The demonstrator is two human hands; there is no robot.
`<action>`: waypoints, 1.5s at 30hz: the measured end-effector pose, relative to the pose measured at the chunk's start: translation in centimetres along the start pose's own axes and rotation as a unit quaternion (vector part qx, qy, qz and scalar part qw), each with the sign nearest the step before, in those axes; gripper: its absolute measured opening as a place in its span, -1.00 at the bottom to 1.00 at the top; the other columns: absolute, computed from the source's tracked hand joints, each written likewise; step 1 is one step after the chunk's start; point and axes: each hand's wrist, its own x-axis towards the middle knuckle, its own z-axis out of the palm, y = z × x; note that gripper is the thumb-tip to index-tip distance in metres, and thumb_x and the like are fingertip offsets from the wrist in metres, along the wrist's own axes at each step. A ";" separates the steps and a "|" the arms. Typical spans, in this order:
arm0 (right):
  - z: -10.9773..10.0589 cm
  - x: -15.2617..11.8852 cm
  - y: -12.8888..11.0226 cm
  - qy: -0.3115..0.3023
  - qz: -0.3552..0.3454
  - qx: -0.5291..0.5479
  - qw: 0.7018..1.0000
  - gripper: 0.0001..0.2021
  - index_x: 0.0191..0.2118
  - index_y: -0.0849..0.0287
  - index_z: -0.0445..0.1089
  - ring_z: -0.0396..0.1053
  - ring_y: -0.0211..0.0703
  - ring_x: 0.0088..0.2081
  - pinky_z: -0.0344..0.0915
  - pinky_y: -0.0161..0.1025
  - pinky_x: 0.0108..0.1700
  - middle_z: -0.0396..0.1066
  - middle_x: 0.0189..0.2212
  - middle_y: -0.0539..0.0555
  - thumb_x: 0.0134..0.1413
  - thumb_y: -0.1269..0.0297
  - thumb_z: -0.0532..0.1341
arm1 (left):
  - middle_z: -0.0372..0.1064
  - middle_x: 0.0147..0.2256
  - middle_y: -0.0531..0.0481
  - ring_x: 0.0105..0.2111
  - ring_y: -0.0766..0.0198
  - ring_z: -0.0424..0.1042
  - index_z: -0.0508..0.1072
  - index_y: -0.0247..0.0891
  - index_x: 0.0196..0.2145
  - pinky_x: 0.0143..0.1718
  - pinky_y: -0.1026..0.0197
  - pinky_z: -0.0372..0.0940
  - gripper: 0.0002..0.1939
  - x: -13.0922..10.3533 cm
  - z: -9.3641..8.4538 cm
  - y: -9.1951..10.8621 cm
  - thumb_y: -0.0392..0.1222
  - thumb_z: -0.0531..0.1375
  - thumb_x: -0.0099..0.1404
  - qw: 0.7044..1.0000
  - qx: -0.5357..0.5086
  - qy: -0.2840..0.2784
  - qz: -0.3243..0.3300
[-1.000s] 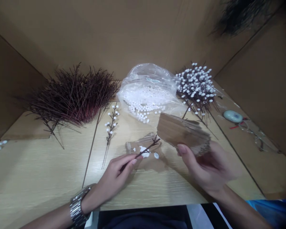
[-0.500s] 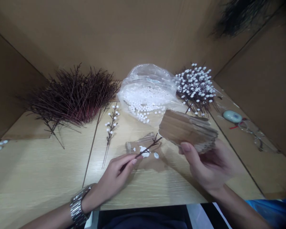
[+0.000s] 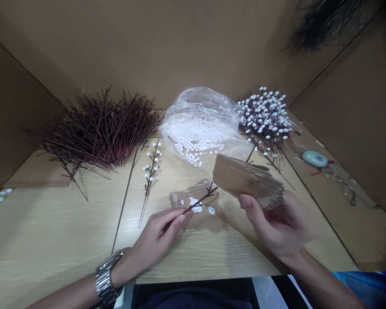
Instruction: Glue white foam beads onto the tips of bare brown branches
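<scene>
**Over the pale tabletop [image 3: 67, 240]: a dark twig [image 3: 200, 202] facing a piece of cardboard [image 3: 246, 178]**

The left hand [image 3: 159, 236] is pinching the dark twig by its lower stem, thumb and forefinger closed on it with no gap; this hold is presumably leaving the forked end unobstructed. The right hand [image 3: 281, 231], slightly blurred, is gripping the piece of cardboard, its thumb pressing on the near face and its other fingers mostly hiding behind. The twig's tip is pointing at the cardboard's left edge; whether the two are touching cannot be told.

Beneath the twig, white patches [image 3: 197, 206] are lying on a flat brown scrap [image 3: 209, 221], which is probably shielding the wood. Just beyond the left hand, a beaded sprig [image 3: 152, 165] is lying by itself, perhaps serving as a sample.

Farther out, a clear bag [image 3: 201, 98] is resting at the centre, its white beads [image 3: 189, 148] showing near both hands. A heap of bare twigs [image 3: 106, 128] is occupying the left side and a beaded bunch [image 3: 265, 113] the right, an arrangement apparently separating plain stems from beaded ones. At far right, a pale green oval object [image 3: 314, 159] and glasses [image 3: 357, 191] are sitting well apart from the handwork.
</scene>
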 end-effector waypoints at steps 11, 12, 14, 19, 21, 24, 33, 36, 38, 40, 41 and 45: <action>0.0 0.0 0.0 -0.004 0.020 0.011 1.000 -0.81 -0.43 0.07 0.37 0.30 -0.28 -0.63 0.27 -0.32 -0.63 0.33 -0.63 -0.12 0.06 0.43 0.38 | 0.57 -0.27 0.00 -0.56 0.34 0.34 0.53 -0.10 0.17 -0.49 0.30 0.24 -0.61 0.3 0.1 0.2 -0.02 0.07 0.53 1.000 0.004 0.002 -0.004; 0.0 0.1 -0.1 -0.013 0.019 0.014 1.000 -0.80 -0.44 0.07 0.37 0.27 -0.30 -0.65 0.24 -0.33 -0.64 0.31 -0.64 -0.13 0.06 0.44 0.38 | 0.58 -0.24 0.00 -0.57 0.35 0.33 0.52 -0.09 0.17 -0.50 0.30 0.23 -0.61 0.3 0.1 0.2 -0.02 0.07 0.53 1.000 0.002 0.001 -0.006; -0.2 0.0 -0.1 -0.033 0.034 0.021 0.999 -0.81 -0.44 0.08 0.38 0.21 -0.32 -0.67 0.15 -0.33 -0.67 0.29 -0.66 -0.14 0.06 0.44 0.38 | 0.58 -0.22 0.00 -0.58 0.36 0.32 0.52 -0.08 0.18 -0.51 0.31 0.23 -0.62 0.2 0.0 0.0 -0.02 0.07 0.53 1.000 -0.002 0.001 -0.009; -0.6 -0.8 0.4 -0.023 0.137 0.045 0.989 -0.76 -0.47 0.09 0.34 0.28 -0.26 -0.62 0.14 -0.31 -0.63 0.27 -0.68 -0.11 0.11 0.30 0.40 | 0.57 -0.24 -0.01 -0.59 0.36 0.31 0.52 -0.10 0.17 -0.53 0.31 0.22 -0.61 0.1 0.0 0.0 -0.02 0.06 0.54 1.000 0.000 0.000 -0.006; -0.6 -1.0 0.5 -0.026 0.143 0.051 0.988 -0.74 -0.48 0.10 0.33 0.32 -0.24 -0.59 0.20 -0.30 -0.60 0.28 -0.68 -0.10 0.11 0.28 0.40 | 0.58 -0.25 -0.02 -0.59 0.35 0.31 0.52 -0.10 0.18 -0.53 0.30 0.23 -0.61 0.1 0.0 0.1 -0.02 0.06 0.54 1.000 -0.001 0.002 -0.005; -0.4 -0.9 0.4 -0.043 0.098 0.055 0.993 -0.80 -0.45 0.08 0.37 0.31 -0.24 -0.61 0.20 -0.29 -0.62 0.34 -0.64 -0.09 0.12 0.32 0.39 | 0.59 -0.18 -0.04 -0.56 0.34 0.37 0.53 -0.09 0.17 -0.51 0.29 0.26 -0.62 0.1 0.0 0.2 -0.02 0.07 0.53 1.000 0.000 0.003 -0.003; -0.1 0.3 -0.4 -0.083 -0.003 0.060 0.995 -0.80 -0.24 0.08 0.46 0.50 -0.15 -0.48 0.50 -0.24 -0.47 0.52 -0.46 -0.01 0.10 0.55 0.32 | 0.61 -0.05 -0.07 -0.18 0.15 0.56 0.57 -0.08 0.10 -0.30 0.26 0.40 -0.67 0.3 0.1 0.6 -0.08 0.07 0.54 1.000 -0.001 0.005 0.012; -0.1 0.5 -0.5 -0.076 -0.006 0.072 0.995 -0.79 -0.27 0.09 0.44 0.49 -0.18 -0.49 0.51 -0.26 -0.46 0.50 -0.48 -0.03 0.10 0.59 0.30 | 0.61 -0.03 -0.06 -0.08 0.11 0.55 0.58 -0.08 0.09 -0.15 0.20 0.42 -0.67 0.3 0.0 0.8 -0.10 0.08 0.54 1.000 0.000 0.006 0.021; -0.2 0.6 -0.4 -0.064 -0.016 0.073 0.995 -0.79 -0.30 0.08 0.43 0.48 -0.20 -0.51 0.49 -0.28 -0.48 0.48 -0.51 -0.06 0.10 0.58 0.30 | 0.61 -0.02 -0.06 -0.06 0.11 0.55 0.58 -0.07 0.09 -0.08 0.17 0.42 -0.67 0.3 0.0 0.8 -0.11 0.08 0.54 1.000 0.001 0.008 0.026; -0.1 0.6 -0.4 -0.068 -0.025 0.066 0.995 -0.81 -0.29 0.08 0.43 0.48 -0.19 -0.51 0.47 -0.29 -0.50 0.48 -0.51 -0.06 0.11 0.55 0.32 | 0.61 -0.03 -0.07 -0.07 0.10 0.56 0.59 -0.08 0.09 -0.08 0.16 0.43 -0.67 0.3 0.1 0.8 -0.11 0.08 0.54 1.000 -0.001 0.010 0.027; -0.1 0.7 -0.4 -0.073 -0.029 0.063 0.995 -0.82 -0.27 0.08 0.44 0.47 -0.20 -0.51 0.46 -0.29 -0.50 0.49 -0.50 -0.05 0.12 0.53 0.32 | 0.62 -0.03 -0.08 -0.09 0.10 0.57 0.59 -0.09 0.09 -0.11 0.16 0.44 -0.67 0.3 0.1 0.8 -0.10 0.08 0.54 1.000 -0.002 0.010 0.025; -0.1 0.9 -0.4 -0.076 -0.038 0.070 0.994 -0.80 -0.23 0.08 0.45 0.44 -0.21 -0.53 0.45 -0.28 -0.51 0.49 -0.49 -0.05 0.12 0.56 0.30 | 0.61 -0.03 -0.10 -0.09 0.08 0.57 0.59 -0.12 0.08 -0.12 0.14 0.46 -0.66 0.3 0.0 0.9 -0.08 0.08 0.54 1.000 -0.005 0.012 0.020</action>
